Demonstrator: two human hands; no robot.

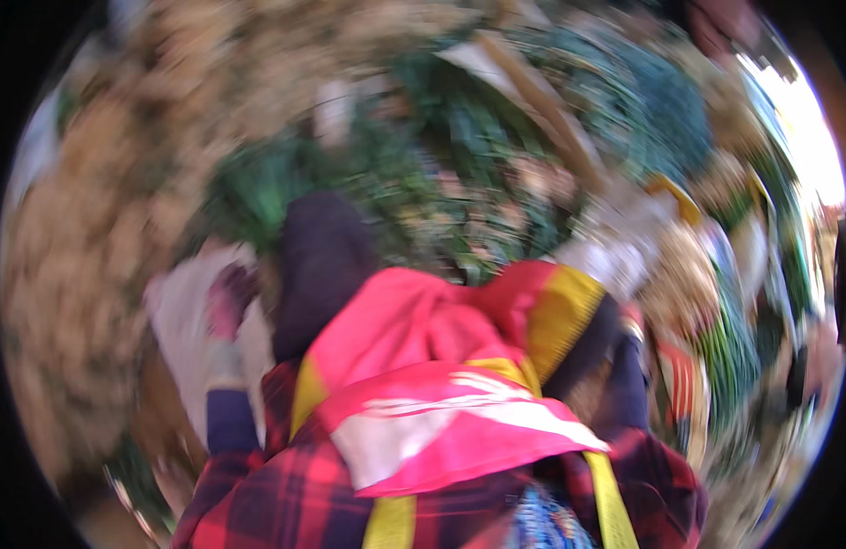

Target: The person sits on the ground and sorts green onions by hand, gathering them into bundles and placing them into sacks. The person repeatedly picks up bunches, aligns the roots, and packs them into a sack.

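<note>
My left hand (pixel 230 298), in a dark reddish glove, is blurred and lies over a pale sheet or sack (pixel 182 322) at the left; whether it grips it cannot be made out. Only a small reddish part of my right hand (pixel 631 321) shows past my knee on the right, beside a white plastic-like bundle (pixel 611 254) and pale roots (pixel 680 274). In front of my knees lie long green leafy stalks (pixel 464 137), with loose trimmings (pixel 464 219) nearer to me. A pink and yellow apron (pixel 423 322) covers my lap.
Brown, soil-like ground (pixel 86 274) blurs along the left. A pale brown strip (pixel 553 110) lies across the greens at the upper right. Bundles of green stalks (pixel 728 370) with pale roots line the right side. Part of another person (pixel 725 27) shows at the top right.
</note>
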